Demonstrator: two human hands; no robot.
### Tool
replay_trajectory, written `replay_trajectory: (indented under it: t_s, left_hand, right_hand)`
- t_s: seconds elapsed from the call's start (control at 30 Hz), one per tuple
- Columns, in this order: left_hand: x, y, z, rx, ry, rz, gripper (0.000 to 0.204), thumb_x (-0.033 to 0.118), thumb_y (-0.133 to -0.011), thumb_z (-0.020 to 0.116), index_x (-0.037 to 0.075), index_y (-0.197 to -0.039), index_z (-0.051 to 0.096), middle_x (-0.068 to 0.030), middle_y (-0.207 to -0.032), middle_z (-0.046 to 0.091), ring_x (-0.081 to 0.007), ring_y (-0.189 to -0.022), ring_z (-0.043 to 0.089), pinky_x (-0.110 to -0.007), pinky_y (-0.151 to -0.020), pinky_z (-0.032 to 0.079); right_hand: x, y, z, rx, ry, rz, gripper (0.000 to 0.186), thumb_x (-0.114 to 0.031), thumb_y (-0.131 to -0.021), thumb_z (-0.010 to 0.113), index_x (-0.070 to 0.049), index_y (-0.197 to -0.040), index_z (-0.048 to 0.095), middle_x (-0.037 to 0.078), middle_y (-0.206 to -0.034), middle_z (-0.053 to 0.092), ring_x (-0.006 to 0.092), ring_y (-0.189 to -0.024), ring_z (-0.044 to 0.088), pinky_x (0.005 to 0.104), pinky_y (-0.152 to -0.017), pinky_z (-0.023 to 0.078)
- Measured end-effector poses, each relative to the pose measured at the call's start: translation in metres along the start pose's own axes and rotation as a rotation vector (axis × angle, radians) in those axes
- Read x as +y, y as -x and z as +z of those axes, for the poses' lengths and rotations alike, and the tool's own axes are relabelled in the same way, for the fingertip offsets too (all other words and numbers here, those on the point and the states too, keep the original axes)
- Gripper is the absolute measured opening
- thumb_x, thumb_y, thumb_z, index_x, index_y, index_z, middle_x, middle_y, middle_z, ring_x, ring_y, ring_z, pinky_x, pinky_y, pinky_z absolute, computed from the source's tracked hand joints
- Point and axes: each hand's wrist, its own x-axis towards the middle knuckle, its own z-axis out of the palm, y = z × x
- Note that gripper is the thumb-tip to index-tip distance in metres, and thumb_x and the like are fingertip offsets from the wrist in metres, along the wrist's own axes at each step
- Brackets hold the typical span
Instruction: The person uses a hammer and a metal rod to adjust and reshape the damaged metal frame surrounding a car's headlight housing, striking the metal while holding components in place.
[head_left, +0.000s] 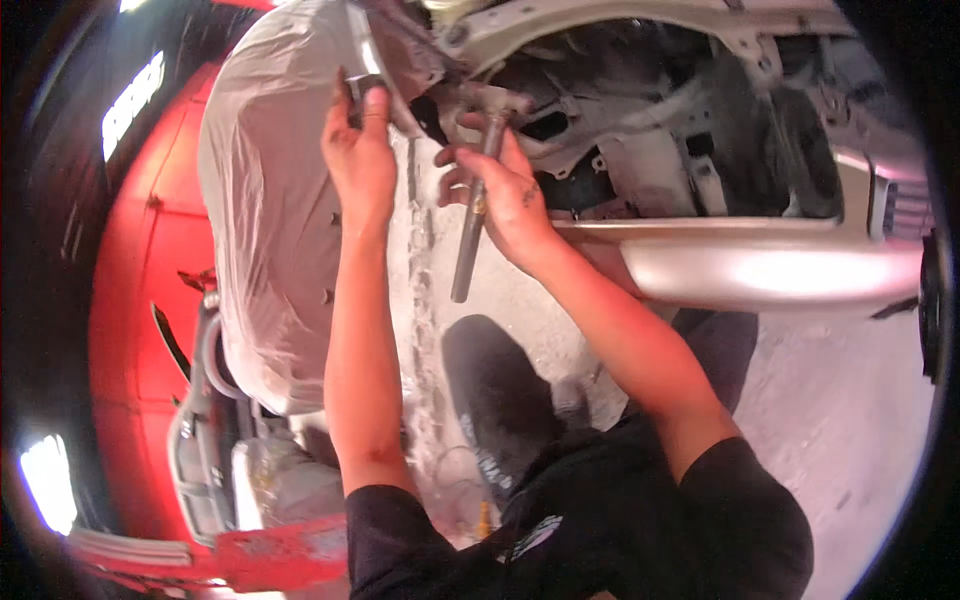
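Observation:
My left hand (pixel 362 150) is closed on a small dark block (pixel 368 86), pinched between thumb and fingers. It is next to the pale metal edge (pixel 365 45) of a car body part; whether the block touches that edge I cannot tell. In my right hand (pixel 505 185) is a hammer (pixel 467 250), its grey handle slanting down across the palm. The hammer's head (pixel 497 98) points up, near the stripped car body (pixel 640 165). Some fingers of this hand stick out loosely to the left of the handle.
A pale cloth cover (pixel 270 200) drapes a large shape on the left, beside a red panel (pixel 150 290). To the right runs a silver sill (pixel 770 265) below an open bay. My knee (pixel 495 370) is over the dusty floor (pixel 830 400); a wrapped bundle (pixel 300 480) lies lower left.

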Motion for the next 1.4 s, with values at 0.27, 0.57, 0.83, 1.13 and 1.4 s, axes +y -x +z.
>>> replay_trajectory:
  t_s: [0.27, 0.57, 0.83, 1.13, 1.4]
  left_hand:
    - [-0.022, 0.086, -0.020, 0.127, 0.827, -0.446, 0.039, 0.028, -0.108, 0.049, -0.001, -0.133, 0.054, -0.0176, -0.122, 0.067, -0.0267, -0.103, 0.068, -0.041, -0.082, 0.057]
    - [-0.059, 0.110, -0.004, 0.066, 1.651, -0.551, 0.047, 0.030, -0.106, 0.045, -0.005, -0.135, 0.055, -0.0218, -0.126, 0.066, -0.0364, -0.112, 0.064, -0.049, -0.094, 0.053]
    - [-0.056, 0.099, 0.032, 0.030, 1.970, -0.625, 0.046, 0.033, -0.108, 0.039, -0.002, -0.135, 0.054, -0.0198, -0.120, 0.065, -0.0360, -0.109, 0.065, -0.052, -0.094, 0.053]
    - [-0.049, 0.088, 0.045, -0.061, 2.217, -0.632, 0.045, 0.034, -0.109, 0.035, 0.004, -0.136, 0.056, -0.0172, -0.119, 0.065, -0.0334, -0.107, 0.065, -0.055, -0.095, 0.053]
    - [-0.075, 0.091, 0.034, 0.087, 1.977, -0.469, 0.045, 0.029, -0.107, 0.043, -0.003, -0.138, 0.051, -0.0219, -0.135, 0.060, -0.0395, -0.120, 0.060, -0.057, -0.103, 0.046]
  right_hand:
    - [-0.005, 0.013, 0.010, -0.010, -0.043, 0.137, 0.036, -0.022, -0.102, 0.050, -0.015, -0.137, 0.048, 0.013, -0.097, 0.064, 0.0176, -0.057, 0.049, 0.0352, -0.053, 0.040]
    - [-0.012, 0.014, 0.018, -0.003, 0.272, 0.142, 0.042, -0.012, -0.090, 0.055, -0.012, -0.132, 0.047, 0.012, -0.096, 0.061, 0.0150, -0.060, 0.049, 0.0294, -0.052, 0.039]
    - [-0.052, 0.056, 0.031, 0.204, 0.658, 0.074, 0.048, -0.012, -0.094, 0.056, -0.010, -0.141, 0.046, 0.012, -0.101, 0.061, 0.0152, -0.057, 0.049, 0.0302, -0.046, 0.038]
    - [-0.073, 0.058, 0.097, 0.134, 0.834, -0.145, 0.059, -0.028, -0.098, 0.059, -0.003, -0.148, 0.038, 0.013, -0.090, 0.060, 0.0127, -0.054, 0.047, 0.0254, -0.042, 0.039]
    - [-0.052, 0.100, 0.037, 0.289, 0.902, 0.254, 0.057, -0.025, -0.102, 0.056, -0.010, -0.153, 0.035, 0.008, -0.077, 0.054, 0.0122, -0.046, 0.045, 0.0291, -0.042, 0.039]
